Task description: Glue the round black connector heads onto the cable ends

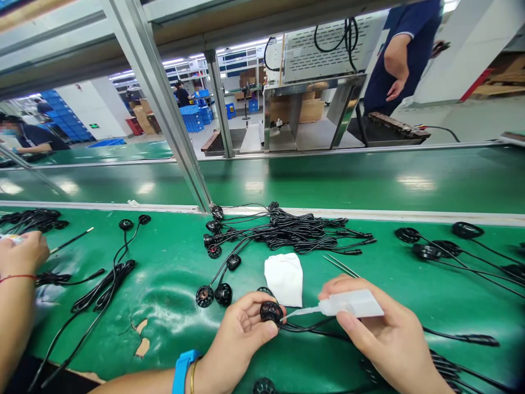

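My left hand, with a blue wristband, pinches a small round black cable head between thumb and fingers. A black cable runs from it to the right, passing under my right hand. That hand grips a translucent white squeeze bottle, tilted so its thin nozzle points left. The nozzle tip is at the right edge of the cable head; whether it touches I cannot tell. Just behind lies a folded white cloth. Metal tweezers rest beyond my right fingers.
Bundled black cables with round heads lie at the back of the green mat. More cable heads are at right. A co-worker's hand works at far left near a coiled cable. A metal post rises behind.
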### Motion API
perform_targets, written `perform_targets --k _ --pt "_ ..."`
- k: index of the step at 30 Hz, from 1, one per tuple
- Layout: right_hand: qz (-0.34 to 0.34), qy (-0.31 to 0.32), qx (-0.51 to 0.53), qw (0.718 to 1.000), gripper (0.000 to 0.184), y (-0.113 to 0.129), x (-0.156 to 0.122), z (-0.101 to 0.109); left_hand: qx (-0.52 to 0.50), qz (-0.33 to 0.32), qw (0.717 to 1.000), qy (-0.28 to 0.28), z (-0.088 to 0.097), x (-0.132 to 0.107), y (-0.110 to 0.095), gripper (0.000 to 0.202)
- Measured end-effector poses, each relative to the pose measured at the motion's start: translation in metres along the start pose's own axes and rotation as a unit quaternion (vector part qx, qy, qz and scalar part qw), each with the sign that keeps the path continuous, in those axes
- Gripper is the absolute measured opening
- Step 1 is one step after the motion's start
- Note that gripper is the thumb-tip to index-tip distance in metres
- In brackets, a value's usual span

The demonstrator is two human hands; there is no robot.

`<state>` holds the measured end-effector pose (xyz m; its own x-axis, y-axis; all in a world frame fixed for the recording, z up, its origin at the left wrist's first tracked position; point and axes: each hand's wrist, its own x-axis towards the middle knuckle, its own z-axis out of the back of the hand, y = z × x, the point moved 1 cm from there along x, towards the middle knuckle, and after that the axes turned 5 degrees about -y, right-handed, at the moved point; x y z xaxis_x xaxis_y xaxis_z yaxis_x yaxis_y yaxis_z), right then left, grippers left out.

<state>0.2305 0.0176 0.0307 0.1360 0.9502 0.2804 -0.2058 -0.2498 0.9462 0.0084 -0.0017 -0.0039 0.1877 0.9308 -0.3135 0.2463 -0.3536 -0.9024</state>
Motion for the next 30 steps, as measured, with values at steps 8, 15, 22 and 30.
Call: perform_targets --k 8,15,22,30 --pt "0.026 0.032 -0.009 0.999 0.025 -0.007 -0.001 0.001 0.000 -0.002 1.000 0.004 -0.001 0.001 -0.002 0.031" --pt "0.173 0.073 -0.043 0.981 0.008 -0.002 0.005 0.003 -0.008 0.006 1.000 0.009 -0.002 0.002 -0.003 0.034" --pt "0.144 -0.010 -0.039 0.989 0.006 -0.009 0.005 0.013 -0.007 0.014 1.000 0.003 -0.002 0.001 -0.003 0.037" --pt "-0.128 -0.052 -0.035 0.990 0.048 -0.041 0.031 0.025 -0.002 0.002 1.000 0.021 0.002 0.003 0.002 0.038"
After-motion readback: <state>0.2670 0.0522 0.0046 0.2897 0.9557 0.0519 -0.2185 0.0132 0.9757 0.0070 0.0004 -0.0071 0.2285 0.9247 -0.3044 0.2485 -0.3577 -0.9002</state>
